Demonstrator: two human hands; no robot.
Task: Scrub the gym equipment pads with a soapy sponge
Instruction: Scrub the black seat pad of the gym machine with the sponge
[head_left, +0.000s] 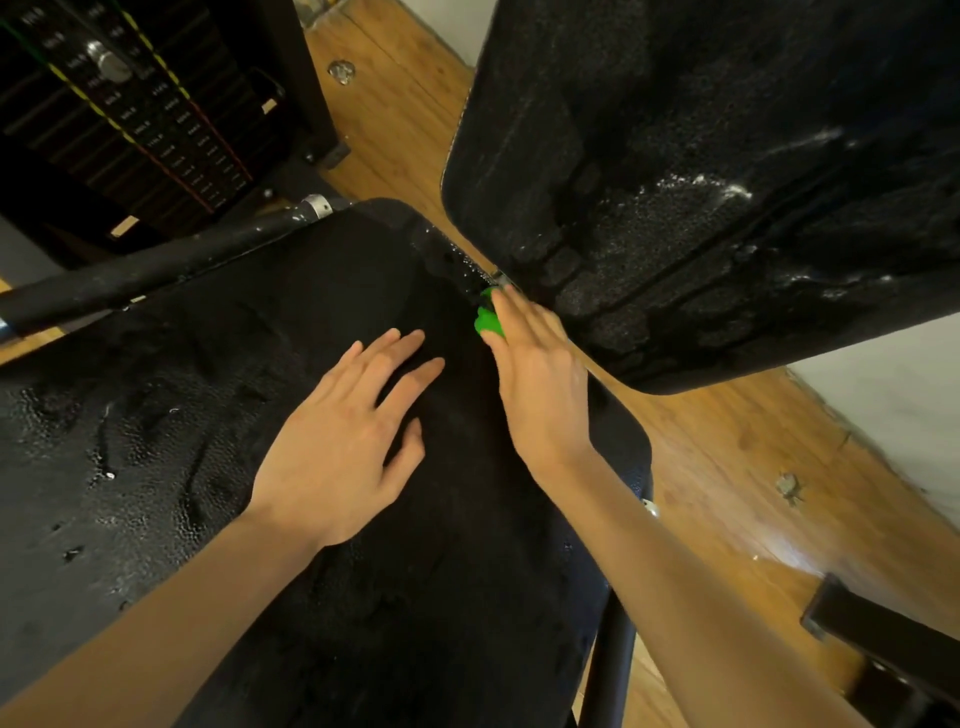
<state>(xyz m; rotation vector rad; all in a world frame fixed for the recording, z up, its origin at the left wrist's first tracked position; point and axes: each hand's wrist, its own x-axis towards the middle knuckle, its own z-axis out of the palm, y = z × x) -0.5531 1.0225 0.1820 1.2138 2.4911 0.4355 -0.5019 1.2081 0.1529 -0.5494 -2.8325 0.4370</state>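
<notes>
A wet black seat pad (218, 395) fills the lower left and middle of the head view. A black back pad (701, 171), streaked with white soap foam, rises at the upper right. My left hand (348, 436) lies flat on the seat pad with its fingers spread. My right hand (540, 379) grips a green sponge (487, 318) and holds it against the far edge of the seat pad, near the gap under the back pad. Most of the sponge is hidden under my fingers.
A weight stack (130, 114) with a selector pin stands at the upper left. A black metal bar (156, 270) runs along the seat's left side. The wooden floor (727, 467) shows on the right, with a dark frame piece (883, 654) at the lower right.
</notes>
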